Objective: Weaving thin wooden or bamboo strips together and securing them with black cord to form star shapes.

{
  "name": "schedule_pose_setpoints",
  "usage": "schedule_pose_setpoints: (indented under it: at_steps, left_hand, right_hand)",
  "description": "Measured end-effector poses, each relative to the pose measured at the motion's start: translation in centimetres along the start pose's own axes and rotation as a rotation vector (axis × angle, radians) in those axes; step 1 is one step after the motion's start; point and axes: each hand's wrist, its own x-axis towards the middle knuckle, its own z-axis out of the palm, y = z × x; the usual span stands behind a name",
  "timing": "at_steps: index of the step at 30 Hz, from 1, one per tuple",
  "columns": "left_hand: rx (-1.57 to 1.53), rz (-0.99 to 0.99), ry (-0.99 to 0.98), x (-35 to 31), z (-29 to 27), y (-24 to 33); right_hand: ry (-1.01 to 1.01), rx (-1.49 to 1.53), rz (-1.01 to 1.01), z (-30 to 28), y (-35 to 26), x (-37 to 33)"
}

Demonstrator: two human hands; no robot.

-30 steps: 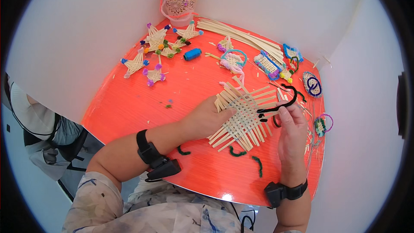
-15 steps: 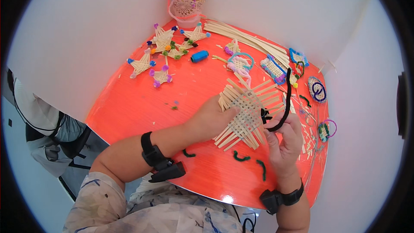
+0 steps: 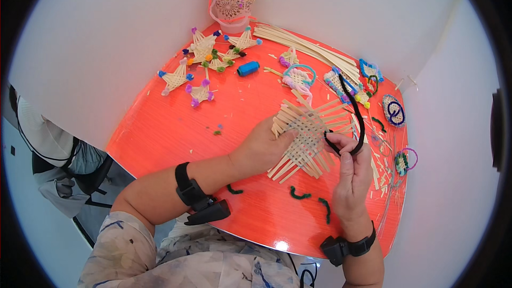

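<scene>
My left hand grips the left side of a woven mat of pale bamboo strips, its thumb lying on top and the other fingers hidden beneath. Loose strip ends fan out around the mat's tight middle. To its right, my right hand pinches a black pipe cleaner between thumb and fingers. One long end of the pipe cleaner curves up and away; the other bends toward the mat's right edge, where it appears to meet the weave. Short green pipe cleaner pieces lie on the table just nearer than the mat.
The red table carries several woven stars at the far left and a blue thread spool. Long bamboo strips lie along the back. Small woven pieces and scraps line the right. A basket of pipe cleaners stands at the far corner.
My right hand has turned and shifted its pinch on the black pipe cleaner. The long end has swung slightly left at its tip. My left hand keeps its hold on the mat.
</scene>
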Motion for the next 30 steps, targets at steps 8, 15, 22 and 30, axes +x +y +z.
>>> schedule_pose_setpoints:
  at_steps: [8,15,22,30]
  left_hand:
    - [0.054,-0.050,-0.028,0.0,-0.1,0.2]
    - [0.030,-0.100,-0.052,0.1,-0.2,0.2]
    - [0.017,-0.178,-0.100,-0.2,0.3,0.9]
    - [0.098,-0.196,-0.189,-0.1,0.1,1.1]
  right_hand:
    - [0.052,0.275,0.062,-0.2,0.3,0.2]
    - [0.192,-0.065,-0.080,-1.6,0.7,0.7]
    - [0.274,0.240,0.125,-2.7,0.7,1.2]
    - [0.208,0.266,0.074,-3.3,0.1,1.6]
